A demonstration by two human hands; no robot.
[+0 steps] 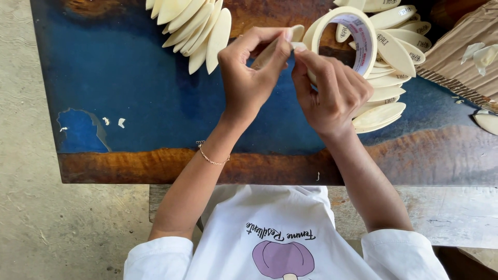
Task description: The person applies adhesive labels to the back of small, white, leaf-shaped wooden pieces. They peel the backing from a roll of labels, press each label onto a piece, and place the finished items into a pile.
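Nearest the camera we see the white shirt (pixel 280 233) with a purple mushroom print and the white sleeves, then a grey wooden bench (pixel 456 212) under the forearms. Beyond it lies the table (pixel 129 88), a blue surface with a brown wood edge; small pale chips (pixel 114 122) lie near its left side.

Our left wrist carries a thin gold bracelet (pixel 211 157). Above the table's middle, the left hand (pixel 249 78) has its thumb and forefinger pressed together, pinching a pale oval wooden piece (pixel 270 49) by its end. The right hand (pixel 329 91) sits just beside it, its fingertips closed on the free end of tape at the same piece, while the roll of masking tape (pixel 345 36) rests against the back of its fingers, standing on edge.

Farther off, more oval pieces lie overlapped in a fan at upper left (pixel 194 28) and in a row at upper right (pixel 389 78). A sheet of corrugated cardboard (pixel 456 57) lies at the far right corner.
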